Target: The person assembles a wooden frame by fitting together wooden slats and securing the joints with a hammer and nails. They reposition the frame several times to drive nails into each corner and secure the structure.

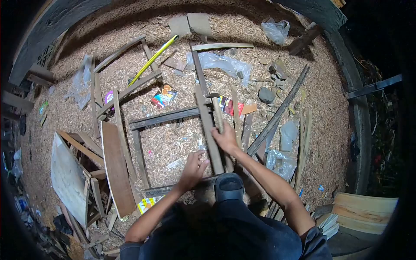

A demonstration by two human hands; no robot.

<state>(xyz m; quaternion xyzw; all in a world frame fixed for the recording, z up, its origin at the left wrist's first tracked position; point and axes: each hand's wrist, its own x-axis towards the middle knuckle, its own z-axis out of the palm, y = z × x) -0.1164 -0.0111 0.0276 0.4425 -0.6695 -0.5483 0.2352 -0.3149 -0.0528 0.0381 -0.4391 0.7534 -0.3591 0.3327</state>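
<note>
The ground is covered with wood shavings, with plastic bags at 12 o'clock. In the centre lies a wooden frame. The right hand grasps a hammer over its slat. The left hand, at 7 o'clock, touches the slat with bent fingers; whether it grips is unclear.

Floor all wood shavings; plastic bag upper right; concrete kerb right side; stacked boards btm right; edges dark.

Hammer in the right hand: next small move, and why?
Probably lift the hammer and strike where the long slat crosses the rail: its head rests there, the right hand grips the handle, and the left hand is beside the slat.
</note>
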